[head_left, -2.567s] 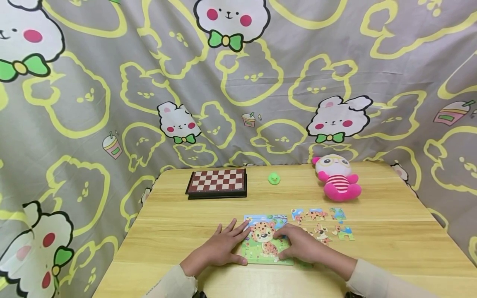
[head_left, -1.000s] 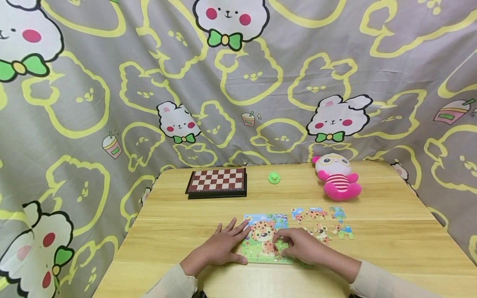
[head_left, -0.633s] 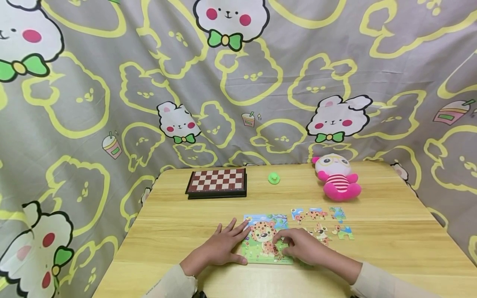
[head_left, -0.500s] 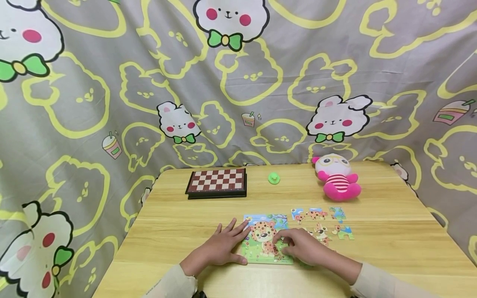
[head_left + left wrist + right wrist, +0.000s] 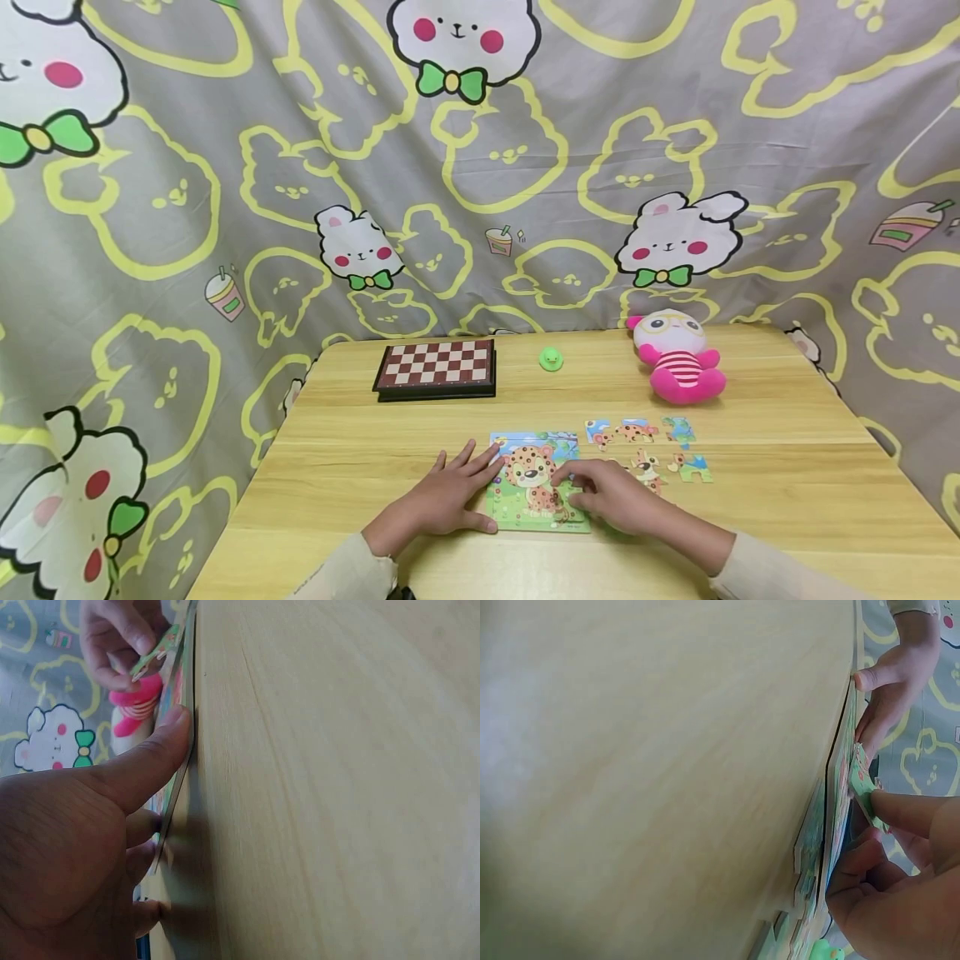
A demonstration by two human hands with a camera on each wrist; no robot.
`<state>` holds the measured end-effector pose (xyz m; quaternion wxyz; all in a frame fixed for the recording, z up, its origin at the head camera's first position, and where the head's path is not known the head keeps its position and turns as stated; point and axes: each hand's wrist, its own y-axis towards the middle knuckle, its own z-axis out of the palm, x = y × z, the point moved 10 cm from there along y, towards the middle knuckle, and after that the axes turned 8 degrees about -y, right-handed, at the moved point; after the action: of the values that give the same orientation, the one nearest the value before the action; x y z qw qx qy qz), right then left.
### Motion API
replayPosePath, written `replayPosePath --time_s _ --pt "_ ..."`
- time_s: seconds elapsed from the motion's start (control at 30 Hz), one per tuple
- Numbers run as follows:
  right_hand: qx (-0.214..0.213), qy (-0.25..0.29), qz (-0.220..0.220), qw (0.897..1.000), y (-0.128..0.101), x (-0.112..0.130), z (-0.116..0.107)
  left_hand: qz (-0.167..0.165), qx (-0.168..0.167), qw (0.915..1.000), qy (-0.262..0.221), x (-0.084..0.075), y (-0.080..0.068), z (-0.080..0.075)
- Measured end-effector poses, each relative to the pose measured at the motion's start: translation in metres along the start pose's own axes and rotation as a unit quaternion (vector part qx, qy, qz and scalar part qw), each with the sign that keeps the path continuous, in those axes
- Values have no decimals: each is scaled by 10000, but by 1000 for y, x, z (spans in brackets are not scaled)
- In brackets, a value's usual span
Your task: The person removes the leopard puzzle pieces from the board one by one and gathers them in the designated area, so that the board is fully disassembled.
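Note:
A cartoon leopard jigsaw puzzle (image 5: 516, 518) lies on the table in front of the person. The left hand (image 5: 450, 497) rests along its left edge, fingers spread over the picture and thumb at the near corner. Over the puzzle's lower right, the right hand (image 5: 611, 497) pinches a green puzzle piece (image 5: 861, 784) between thumb and index finger. In the right wrist view that piece is tilted, its lower end close over the puzzle. The left wrist view also shows the pinched piece (image 5: 156, 654) beyond the left thumb.
Several loose puzzle pieces (image 5: 637, 432) lie right of the puzzle, some partly behind the right hand. At the back are a folding chessboard (image 5: 435, 364), a small green duck (image 5: 551, 359) and a pink-and-white plush panda (image 5: 682, 375). A patterned curtain (image 5: 480, 183) hangs behind the table.
The right hand has drawn slightly right, uncovering more of the puzzle's lower right, and the piece's pattern near the fingertips looks different. The left hand has stayed in place.

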<state>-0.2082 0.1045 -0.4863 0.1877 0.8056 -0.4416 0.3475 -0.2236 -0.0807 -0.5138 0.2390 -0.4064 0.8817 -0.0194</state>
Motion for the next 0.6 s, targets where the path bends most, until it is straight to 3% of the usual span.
replayPosePath --time_s 0.6 --pt "-184 21 371 9991 -22 -27 -20 53 13 10000 26 0 0 0"
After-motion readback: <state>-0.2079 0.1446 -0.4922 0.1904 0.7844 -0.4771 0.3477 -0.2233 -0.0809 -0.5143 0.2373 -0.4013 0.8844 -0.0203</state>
